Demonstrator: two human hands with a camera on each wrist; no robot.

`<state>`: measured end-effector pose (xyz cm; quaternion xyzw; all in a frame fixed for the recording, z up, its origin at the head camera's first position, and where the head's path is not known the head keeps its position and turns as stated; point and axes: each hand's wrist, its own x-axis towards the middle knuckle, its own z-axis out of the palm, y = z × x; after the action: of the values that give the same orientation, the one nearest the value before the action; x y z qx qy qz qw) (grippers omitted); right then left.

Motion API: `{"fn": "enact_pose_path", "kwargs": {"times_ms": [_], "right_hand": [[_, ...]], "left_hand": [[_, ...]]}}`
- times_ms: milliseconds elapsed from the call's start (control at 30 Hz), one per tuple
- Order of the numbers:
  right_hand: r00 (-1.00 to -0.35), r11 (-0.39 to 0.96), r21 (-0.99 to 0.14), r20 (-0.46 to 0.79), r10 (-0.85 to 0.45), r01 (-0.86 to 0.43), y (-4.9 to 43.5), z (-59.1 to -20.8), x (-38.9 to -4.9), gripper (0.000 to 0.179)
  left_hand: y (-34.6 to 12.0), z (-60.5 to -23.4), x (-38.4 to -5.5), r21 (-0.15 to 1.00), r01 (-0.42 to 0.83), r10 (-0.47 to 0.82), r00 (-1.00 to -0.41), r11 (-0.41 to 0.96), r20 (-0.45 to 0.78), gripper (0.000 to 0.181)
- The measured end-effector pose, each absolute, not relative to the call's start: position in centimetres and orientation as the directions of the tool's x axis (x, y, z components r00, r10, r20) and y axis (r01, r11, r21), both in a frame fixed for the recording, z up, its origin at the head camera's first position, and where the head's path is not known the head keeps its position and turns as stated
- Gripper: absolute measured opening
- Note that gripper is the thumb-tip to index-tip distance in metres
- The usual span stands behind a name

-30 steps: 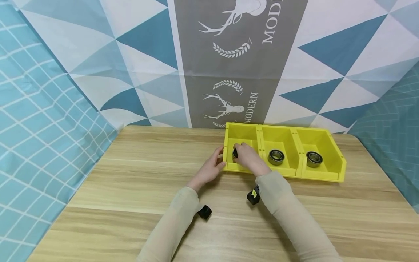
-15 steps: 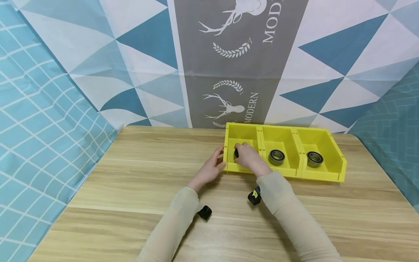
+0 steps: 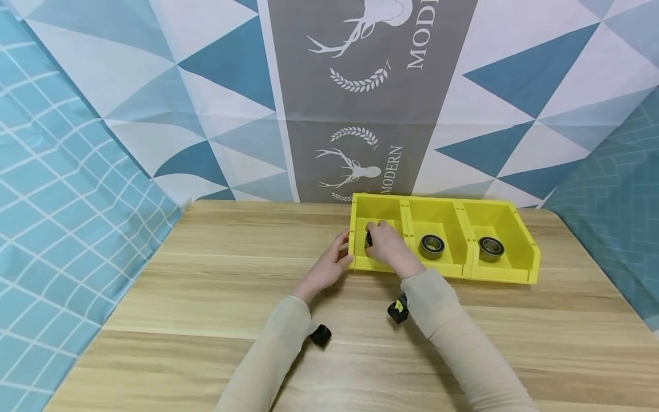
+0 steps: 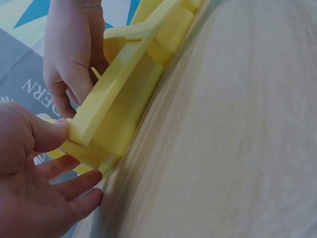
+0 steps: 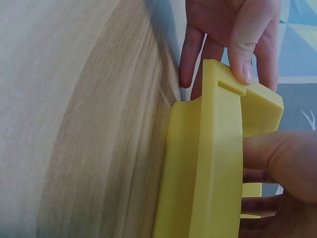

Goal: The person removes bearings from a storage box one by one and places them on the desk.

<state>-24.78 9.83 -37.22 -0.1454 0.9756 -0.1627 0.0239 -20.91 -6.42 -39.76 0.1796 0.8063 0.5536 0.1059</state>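
Observation:
A row of joined yellow bins (image 3: 445, 270) stands on the wooden table, with three compartments. Inside the left compartment my right hand (image 3: 389, 246) grips a black-and-metal ball bearing (image 3: 368, 240), mostly hidden by the fingers. My left hand (image 3: 329, 268) holds the left bin's front corner. Its thumb lies on the corner's edge and its fingers extend along the outer side, as the left wrist view shows. One bearing (image 3: 431, 256) lies flat in the middle compartment. Another bearing (image 3: 491, 257) lies in the right compartment, close to its left divider. Neither wrist view shows the gripped bearing.
The wooden table (image 3: 231, 274) extends left and in front of the bins. A patterned cloth (image 3: 340, 103) hangs right behind them, and blue cloths (image 3: 62, 189) flank the sides. A black wrist camera (image 3: 398, 311) sits under the right sleeve, another black camera (image 3: 321, 336) by the left.
The head view has shifted slightly, so the bins appear a little further left. Both hands keep their places, with the right fingers moving only slightly at the bearing.

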Motion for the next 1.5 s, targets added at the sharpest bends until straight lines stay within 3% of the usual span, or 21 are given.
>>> {"fn": "enact_pose_path", "kwargs": {"times_ms": [133, 500, 800, 967, 1500], "right_hand": [[-0.959, 0.9, -0.339, 0.03, -0.282, -0.275, 9.7, -37.1, -24.8, 0.051], [-0.966, 0.897, -0.364, 0.029, -0.258, -0.251, 9.6, -36.9, -24.6, 0.053], [-0.97, 0.884, -0.405, 0.022, -0.244, -0.232, 10.1, -36.5, -24.2, 0.056], [-0.967, 0.884, -0.398, 0.04, -0.25, -0.245, 10.1, -36.5, -24.0, 0.054], [-0.945, 0.875, -0.356, 0.134, -0.298, -0.326, 10.8, -35.7, -22.4, 0.045]], "left_hand": [[-6.3, -39.0, -20.4, 0.929, 0.176, 0.405, -0.914, 0.326, 0.032, 0.057], [-6.4, -42.0, -22.1, 0.911, 0.22, 0.395, -0.916, 0.348, 0.07, 0.059], [-6.4, -40.2, -21.0, 0.907, 0.223, 0.41, -0.91, 0.356, 0.063, 0.058], [-6.4, -42.0, -22.1, 0.891, 0.228, 0.396, -0.916, 0.393, 0.06, 0.058], [-6.4, -42.1, -22.0, 0.878, 0.275, 0.414, -0.905, 0.392, 0.099, 0.055]]}}
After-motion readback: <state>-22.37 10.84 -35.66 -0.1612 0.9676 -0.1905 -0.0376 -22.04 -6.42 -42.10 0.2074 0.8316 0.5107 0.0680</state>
